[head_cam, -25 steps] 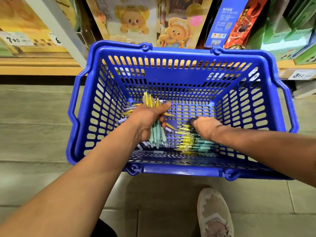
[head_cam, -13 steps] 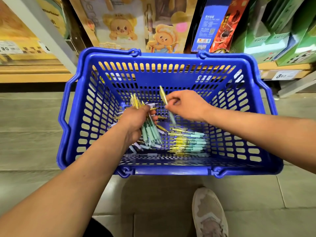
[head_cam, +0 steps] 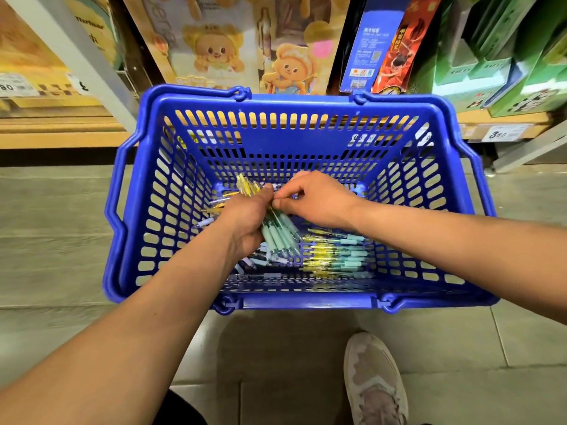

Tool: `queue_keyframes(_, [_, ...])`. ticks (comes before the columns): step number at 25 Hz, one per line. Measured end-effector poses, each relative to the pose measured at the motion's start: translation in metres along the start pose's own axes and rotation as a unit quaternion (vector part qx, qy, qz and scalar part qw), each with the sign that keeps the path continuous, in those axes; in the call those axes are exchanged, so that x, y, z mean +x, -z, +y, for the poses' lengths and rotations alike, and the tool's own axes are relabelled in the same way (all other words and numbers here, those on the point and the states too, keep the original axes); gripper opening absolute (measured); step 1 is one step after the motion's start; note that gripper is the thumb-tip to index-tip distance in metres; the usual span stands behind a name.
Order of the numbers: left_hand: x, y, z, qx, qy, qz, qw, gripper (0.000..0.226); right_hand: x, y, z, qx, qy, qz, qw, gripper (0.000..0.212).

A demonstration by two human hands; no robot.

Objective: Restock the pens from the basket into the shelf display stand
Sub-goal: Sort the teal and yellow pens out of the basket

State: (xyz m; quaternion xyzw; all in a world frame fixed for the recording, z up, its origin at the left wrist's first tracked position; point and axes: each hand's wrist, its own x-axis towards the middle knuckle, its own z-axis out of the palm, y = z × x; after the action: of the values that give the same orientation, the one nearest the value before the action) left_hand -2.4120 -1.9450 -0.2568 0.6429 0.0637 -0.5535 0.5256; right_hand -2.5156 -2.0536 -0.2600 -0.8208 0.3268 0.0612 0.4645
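Since the frame half a second earlier, the right hand (head_cam: 319, 200) has closed in on the left hand (head_cam: 245, 222). Its curled thumb and forefinger now pinch the bundle of pens (head_cam: 280, 233) just beside the left thumb. The left hand's fingers wrap around this tilted bundle of slim cylinders with translucent yellow tops and matte mint grips. Beneath the right wrist, loose pens (head_cam: 337, 256) lie side by side on the slotted bottom of the glossy blue plastic basket (head_cam: 306, 302), which rests on the tiled floor (head_cam: 61, 240).

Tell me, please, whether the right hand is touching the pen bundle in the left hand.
Touching: the head view shows the right hand pinching the pen bundle the left hand grips.
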Motion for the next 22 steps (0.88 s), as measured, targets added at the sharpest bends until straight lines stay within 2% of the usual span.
queue_keyframes(3, [0.002,0.002,0.001,0.004,-0.006,0.014,1.000,0.041,0.005,0.003,0.003,0.083,-0.019,-0.017,0.996,0.018])
queue_keyframes(5, [0.005,0.004,0.002,0.003,-0.012,0.024,1.000,0.032,0.014,0.005,0.018,0.074,-0.046,-0.021,0.996,0.020])
queue_keyframes(7, [0.004,0.008,0.003,0.005,-0.011,0.016,1.000,0.019,0.021,0.002,0.043,-0.112,-0.082,-0.087,0.986,0.018])
queue_keyframes(9, [0.002,0.012,0.005,-0.001,-0.006,-0.001,1.000,0.009,0.019,-0.005,0.074,-0.337,-0.108,-0.141,0.925,0.016])
queue_keyframes(10, [0.001,0.015,0.005,0.003,-0.003,-0.009,1.000,0.010,0.015,-0.010,0.087,-0.396,-0.116,-0.138,0.900,0.012])
queue_keyframes(14, [0.002,0.026,0.007,0.008,-0.001,-0.018,1.000,0.017,0.010,-0.022,0.115,-0.456,-0.119,-0.135,0.872,0.020])
queue_keyframes(20, [0.009,0.032,0.006,0.013,-0.011,0.009,1.000,0.007,0.025,-0.016,0.115,-0.505,-0.084,-0.184,0.839,0.007])
queue_keyframes(22, [0.009,0.029,0.007,0.009,-0.010,0.006,1.000,0.006,0.026,-0.007,0.106,-0.492,-0.048,-0.140,0.858,0.019])
